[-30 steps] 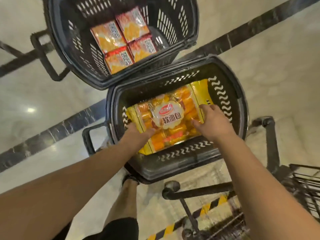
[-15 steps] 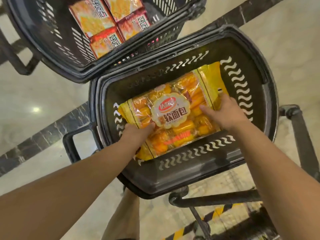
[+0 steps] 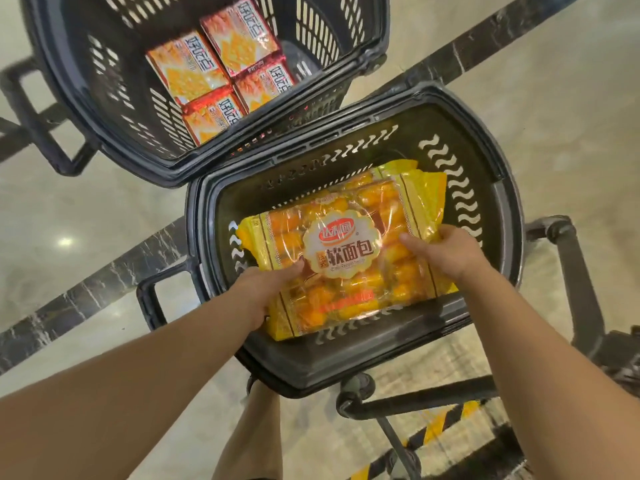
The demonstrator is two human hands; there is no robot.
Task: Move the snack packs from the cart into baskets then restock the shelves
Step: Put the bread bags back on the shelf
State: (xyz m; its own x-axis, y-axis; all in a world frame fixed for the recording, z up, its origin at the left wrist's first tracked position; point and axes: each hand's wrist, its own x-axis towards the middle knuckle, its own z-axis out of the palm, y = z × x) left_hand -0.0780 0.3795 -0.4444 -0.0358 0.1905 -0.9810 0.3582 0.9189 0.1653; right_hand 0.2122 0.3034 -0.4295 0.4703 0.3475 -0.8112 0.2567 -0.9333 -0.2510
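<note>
At far left, pale glossy floor [image 3: 69,209] crossed by a dark marbled stripe [image 3: 104,289]. Upper left, the far basket [image 3: 69,81], black and slotted, with four orange-red crackers [image 3: 187,69] packs laid flat in a tight block on its bottom. Just beside its closer rim and further right, the near basket [image 3: 512,220], black too, with wavy slots in its walls and a loop handle on its left. Next, the left hand [image 3: 266,289], closed on the left edge of the bread pack [image 3: 346,251], thumb on top, fingers tucked underneath and hidden. Yellow pack with a clear front, orange rolls showing through, a round red-and-white label in the middle; held flat and a little skewed in the mouth of the near basket, lower edge just over the closer rim. Beneath it, toward the far right corner, the yellow end of a second pack [image 3: 426,178] peeking out; touching or apart, impossible to tell. Then the right hand [image 3: 446,252], clamped on the bread pack's right edge, thumb over the top film, fingers curled round the side. Lower down between the forearms, a bare leg [image 3: 249,427]. At far right, grey cart tubing [image 3: 581,271], and below it yellow-black tape [image 3: 440,424] on the floor
</note>
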